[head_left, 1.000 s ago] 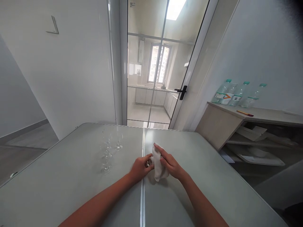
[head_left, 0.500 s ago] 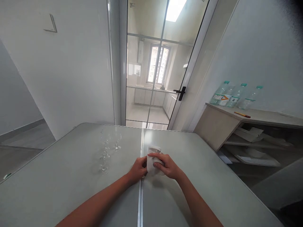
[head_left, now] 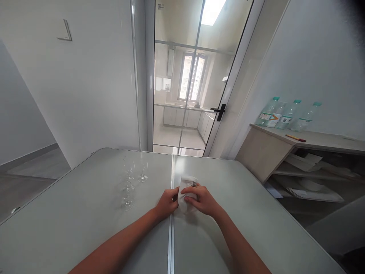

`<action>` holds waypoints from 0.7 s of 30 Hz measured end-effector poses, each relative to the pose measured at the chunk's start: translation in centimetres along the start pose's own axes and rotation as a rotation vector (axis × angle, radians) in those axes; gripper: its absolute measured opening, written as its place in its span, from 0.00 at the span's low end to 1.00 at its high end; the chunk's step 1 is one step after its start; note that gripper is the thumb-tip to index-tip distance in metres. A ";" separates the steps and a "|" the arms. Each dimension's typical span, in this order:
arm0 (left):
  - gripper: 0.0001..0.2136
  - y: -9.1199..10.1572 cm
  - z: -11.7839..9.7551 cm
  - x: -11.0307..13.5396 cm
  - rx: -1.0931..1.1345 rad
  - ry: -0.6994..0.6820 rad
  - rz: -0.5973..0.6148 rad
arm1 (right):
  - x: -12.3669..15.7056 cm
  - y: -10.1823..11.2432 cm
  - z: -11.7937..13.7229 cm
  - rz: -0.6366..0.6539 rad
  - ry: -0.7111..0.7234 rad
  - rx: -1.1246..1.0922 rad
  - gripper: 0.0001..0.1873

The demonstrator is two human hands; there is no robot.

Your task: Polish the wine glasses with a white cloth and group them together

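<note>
Over the middle seam of a grey table (head_left: pixel 85 224), my right hand (head_left: pixel 201 199) is closed around a white cloth (head_left: pixel 184 190) bunched over a small object, probably a wine glass. My left hand (head_left: pixel 167 203) pinches the near end of that object; a small metallic-looking glint shows at its fingertips. What lies under the cloth is mostly hidden. To the left, several clear wine glasses (head_left: pixel 128 186) stand upright on the table, apart from both hands.
A glass sliding door (head_left: pixel 188 76) with a black handle (head_left: pixel 219 111) stands behind the table. At right, a wooden shelf unit (head_left: pixel 299 152) carries three water bottles (head_left: pixel 288 114) and papers. A wall switch (head_left: pixel 65 31) is at upper left.
The cloth, hanging loose a second ago, is now bunched tightly under my right hand's fingers. Both hands stayed at the table's seam, shifting only slightly.
</note>
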State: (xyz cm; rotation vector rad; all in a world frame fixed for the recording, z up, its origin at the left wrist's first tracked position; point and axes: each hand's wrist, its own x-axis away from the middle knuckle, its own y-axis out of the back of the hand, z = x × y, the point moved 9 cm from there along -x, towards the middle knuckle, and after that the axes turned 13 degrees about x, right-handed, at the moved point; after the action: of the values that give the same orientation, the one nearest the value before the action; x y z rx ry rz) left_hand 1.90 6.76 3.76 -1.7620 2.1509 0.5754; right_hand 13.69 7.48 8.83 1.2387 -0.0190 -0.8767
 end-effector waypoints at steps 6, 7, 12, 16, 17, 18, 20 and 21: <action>0.08 0.4 0.2 0.2 0.052 0.033 -0.066 | 0.2 1.3 -2.0 -0.298 -0.248 -0.132 0.14; 0.09 0.5 0.5 0.1 0.124 0.071 -0.086 | 0.3 1.3 -2.4 -0.325 -0.293 -0.167 0.15; 0.13 0.2 2.7 -0.2 0.557 0.325 -0.101 | -0.1 0.1 -1.5 -0.197 -0.171 -0.085 0.17; 0.18 -1.4 4.1 0.4 0.693 0.518 0.019 | 0.0 0.2 -0.4 -0.121 -0.026 0.018 0.14; 0.18 -1.8 4.2 0.7 0.697 0.543 0.059 | 0.0 0.3 -0.3 -0.093 -0.001 0.018 0.13; 0.18 -2.2 4.2 0.9 0.696 0.558 0.100 | 0.1 0.3 -0.1 -0.059 0.025 0.013 0.14; 0.17 -2.8 4.0 1.3 0.695 0.564 0.180 | 0.4 0.2 0.2 0.016 0.074 -0.018 0.15; 0.17 -3.0 4.0 1.4 0.701 0.565 0.206 | 0.6 0.2 0.2 0.038 0.086 -0.054 0.15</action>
State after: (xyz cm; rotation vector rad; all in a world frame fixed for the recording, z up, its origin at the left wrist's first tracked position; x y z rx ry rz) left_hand 4.51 6.97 -0.71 -1.4000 2.4576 -0.6613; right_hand 14.07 6.95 8.80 1.2206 0.0498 -0.7862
